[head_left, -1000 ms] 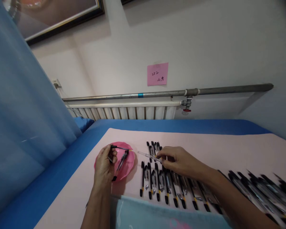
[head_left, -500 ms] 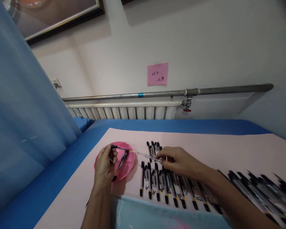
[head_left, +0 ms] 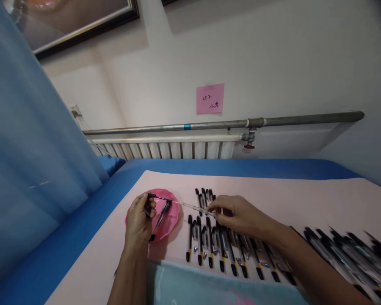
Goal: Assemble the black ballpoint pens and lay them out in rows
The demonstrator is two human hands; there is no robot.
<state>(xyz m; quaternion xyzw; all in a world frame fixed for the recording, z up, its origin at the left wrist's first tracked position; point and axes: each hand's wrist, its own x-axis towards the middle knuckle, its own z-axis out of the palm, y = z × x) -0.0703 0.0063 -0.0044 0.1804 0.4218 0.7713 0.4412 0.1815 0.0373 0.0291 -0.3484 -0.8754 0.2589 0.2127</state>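
A thin pen refill (head_left: 163, 198), dark with ink on the left and clear on the right, stretches between my hands above the pink plate's right side. My left hand (head_left: 140, 216) pinches its black end and has another dark piece under the curled fingers; that piece is mostly hidden. With thumb and fingertips, my right hand (head_left: 230, 212) grips the clear end, over the pens. The pink scalloped plate (head_left: 174, 224) lies beneath the refill and holds a few clear and black pen parts (head_left: 161, 220). Beside it are rows of black-ended pen parts (head_left: 208, 241) with small metal tips (head_left: 195, 250) among them.
More pens (head_left: 339, 250) lie in a row at the right. A pale pink sheet (head_left: 92, 271) covers the blue bed (head_left: 241, 167). A light blue cloth (head_left: 190, 284) is in front. Behind stand a radiator (head_left: 178, 149) and a pipe (head_left: 139, 129); a blue curtain (head_left: 31, 148) hangs left.
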